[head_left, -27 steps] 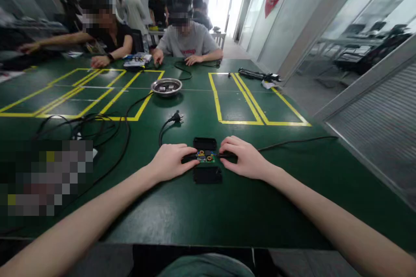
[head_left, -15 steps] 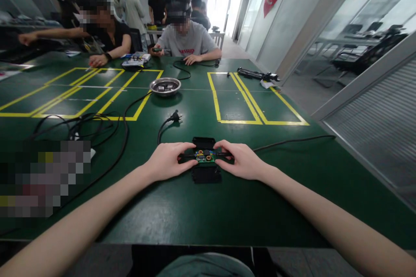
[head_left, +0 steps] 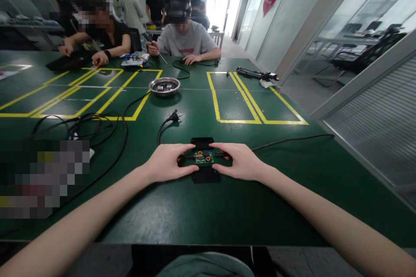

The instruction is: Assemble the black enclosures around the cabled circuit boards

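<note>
A small green circuit board (head_left: 204, 158) with two copper-wound coils lies between my hands, black cables running from both its ends. Beyond it is one black plastic case half (head_left: 202, 142); a second case half (head_left: 206, 175) lies on the near side. My left hand (head_left: 167, 161) is at the board's left end, thumb and index finger spread apart around it. On the right end, my right hand (head_left: 242, 161) mirrors this pose. The index fingertips reach the far case half's edge and the thumbs the near one's; I cannot tell how firmly they touch. My other fingers are mostly hidden near the cables.
A black power plug (head_left: 174, 116) lies beyond my left hand. Farther off is a metal bowl (head_left: 164, 87) holding small metal parts. Coiled black cables (head_left: 81, 126) lie left, a black tripod-like item (head_left: 256, 73) far right. Two people sit across the green table (head_left: 208, 216).
My thumbs and index fingers have spread wider, away from the board's edges. Across the table, one person has drawn an arm in with a dark item, and the other has raised a thin tool.
</note>
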The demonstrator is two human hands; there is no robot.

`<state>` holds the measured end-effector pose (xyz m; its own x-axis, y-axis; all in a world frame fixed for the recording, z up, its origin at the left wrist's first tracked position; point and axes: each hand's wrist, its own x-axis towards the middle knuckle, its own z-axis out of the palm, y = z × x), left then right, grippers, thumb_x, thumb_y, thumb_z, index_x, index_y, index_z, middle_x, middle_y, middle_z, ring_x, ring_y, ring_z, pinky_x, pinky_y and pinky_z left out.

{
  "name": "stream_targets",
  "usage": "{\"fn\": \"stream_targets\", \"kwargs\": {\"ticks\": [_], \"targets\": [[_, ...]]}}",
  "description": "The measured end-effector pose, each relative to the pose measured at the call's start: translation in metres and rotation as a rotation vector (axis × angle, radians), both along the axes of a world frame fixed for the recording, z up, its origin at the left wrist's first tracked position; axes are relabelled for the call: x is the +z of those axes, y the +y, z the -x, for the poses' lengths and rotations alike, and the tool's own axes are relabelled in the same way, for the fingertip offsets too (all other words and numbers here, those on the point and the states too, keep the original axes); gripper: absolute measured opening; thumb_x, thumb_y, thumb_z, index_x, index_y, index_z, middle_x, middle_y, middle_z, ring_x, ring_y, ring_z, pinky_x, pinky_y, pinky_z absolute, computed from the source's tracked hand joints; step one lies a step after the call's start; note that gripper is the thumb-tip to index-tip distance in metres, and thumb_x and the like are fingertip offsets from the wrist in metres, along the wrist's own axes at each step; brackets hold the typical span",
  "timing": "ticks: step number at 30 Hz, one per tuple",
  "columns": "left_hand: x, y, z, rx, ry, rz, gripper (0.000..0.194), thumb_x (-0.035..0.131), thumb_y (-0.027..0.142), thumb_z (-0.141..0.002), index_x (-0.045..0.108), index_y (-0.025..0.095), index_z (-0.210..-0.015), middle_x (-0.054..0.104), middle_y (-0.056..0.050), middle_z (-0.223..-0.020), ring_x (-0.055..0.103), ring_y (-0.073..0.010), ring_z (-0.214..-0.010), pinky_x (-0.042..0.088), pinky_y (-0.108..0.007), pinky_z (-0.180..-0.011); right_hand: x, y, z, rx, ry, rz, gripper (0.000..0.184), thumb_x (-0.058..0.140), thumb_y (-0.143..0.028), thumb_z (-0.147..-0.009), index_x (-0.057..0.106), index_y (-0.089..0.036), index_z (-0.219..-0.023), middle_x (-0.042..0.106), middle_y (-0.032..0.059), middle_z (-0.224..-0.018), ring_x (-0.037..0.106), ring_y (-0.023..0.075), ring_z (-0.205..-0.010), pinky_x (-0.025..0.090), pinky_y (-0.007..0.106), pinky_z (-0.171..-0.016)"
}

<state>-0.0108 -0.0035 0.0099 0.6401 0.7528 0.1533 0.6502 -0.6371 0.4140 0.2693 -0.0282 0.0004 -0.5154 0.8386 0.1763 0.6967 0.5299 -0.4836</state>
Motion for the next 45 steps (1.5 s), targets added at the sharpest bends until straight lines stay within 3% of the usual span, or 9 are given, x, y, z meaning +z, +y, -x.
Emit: {"fn": "stream_targets", "kwargs": {"ticks": [5,8,11,14,18,22,26,32,45], "targets": [[0.001,0.002,0.002,-0.018,-0.044,0.007,0.052,0.069,0.048,-0.090,0.067,0.018,-0.133,0.073,-0.001,-0.078,0.067,-0.0174,-0.064,0.049,-0.026,-0.064,0.001,0.000,-0.001,-0.005,0.043,-0.008,0.044,0.067,-0.037,-0.091,0.065,-0.019,-0.131,0.079,0.0095,-0.113,0.074,0.0202,-0.080,0.056,0.031,-0.074],[0.002,0.004,0.005,-0.033,-0.106,0.020,0.027,0.060,0.037,-0.093,0.069,0.019,-0.112,0.067,0.002,-0.073,0.060,-0.0143,-0.059,0.043,-0.024,-0.060,0.003,0.004,-0.004,-0.025,0.028,-0.041,0.023,0.053,-0.032,-0.100,0.068,-0.020,-0.113,0.078,0.0070,-0.097,0.072,0.0194,-0.078,0.051,0.029,-0.072],[0.006,0.005,0.008,-0.035,-0.158,0.032,0.014,0.055,0.031,-0.091,0.060,0.019,-0.085,0.060,0.003,-0.067,0.053,-0.0122,-0.056,0.039,-0.022,-0.057,0.006,0.006,-0.009,-0.049,-0.015,-0.104,0.032,0.040,-0.030,-0.105,0.062,-0.021,-0.083,0.071,0.0049,-0.078,0.067,0.0184,-0.072,0.043,0.028,-0.067],[0.011,0.004,0.009,-0.084,-0.186,0.085,0.012,0.054,0.028,-0.087,0.054,0.020,-0.078,0.050,0.006,-0.060,0.044,-0.0101,-0.052,0.032,-0.022,-0.054,0.010,0.006,-0.013,-0.024,-0.006,-0.149,0.038,0.042,-0.031,-0.104,0.050,-0.021,-0.068,0.056,0.0004,-0.061,0.053,0.0137,-0.056,0.034,0.026,-0.058],[0.018,-0.002,0.007,-0.214,-0.168,0.189,0.012,0.054,0.023,-0.082,0.048,0.020,-0.072,0.040,0.008,-0.056,0.036,-0.0084,-0.050,0.028,-0.022,-0.053,0.014,0.001,-0.015,0.136,0.050,-0.152,0.039,0.045,-0.030,-0.102,0.045,-0.022,-0.064,0.048,-0.0024,-0.056,0.044,0.0111,-0.050,0.031,0.025,-0.055],[0.020,-0.006,0.006,-0.257,-0.145,0.242,0.012,0.053,0.022,-0.080,0.046,0.020,-0.070,0.037,0.008,-0.056,0.034,-0.0086,-0.050,0.026,-0.023,-0.052,0.016,-0.001,-0.014,0.211,0.040,-0.089,0.040,0.045,-0.029,-0.101,0.043,-0.022,-0.062,0.047,-0.0030,-0.054,0.042,0.0112,-0.049,0.031,0.025,-0.055],[0.018,-0.004,0.007,-0.238,-0.118,0.224,0.012,0.053,0.024,-0.079,0.046,0.021,-0.069,0.038,0.007,-0.056,0.035,-0.0094,-0.050,0.026,-0.023,-0.053,0.015,0.000,-0.012,0.189,-0.001,-0.069,0.040,0.046,-0.030,-0.100,0.047,-0.022,-0.062,0.051,-0.0015,-0.055,0.044,0.0119,-0.049,0.033,0.026,-0.055],[0.016,0.000,0.008,-0.156,-0.081,0.132,0.013,0.053,0.026,-0.082,0.050,0.020,-0.071,0.044,0.006,-0.057,0.039,-0.0100,-0.051,0.026,-0.023,-0.053,0.012,0.003,-0.013,0.084,-0.042,-0.177,0.038,0.047,-0.032,-0.101,0.058,-0.021,-0.066,0.060,0.0016,-0.059,0.051,0.0127,-0.052,0.033,0.026,-0.056],[0.016,0.000,0.008,-0.183,-0.058,0.142,0.013,0.054,0.026,-0.081,0.051,0.021,-0.070,0.044,0.006,-0.055,0.040,-0.0104,-0.049,0.028,-0.023,-0.053,0.008,0.004,-0.012,0.116,-0.101,-0.128,0.037,0.048,-0.031,-0.101,0.059,-0.020,-0.067,0.060,0.0013,-0.060,0.052,0.0134,-0.054,0.034,0.026,-0.058]]}}
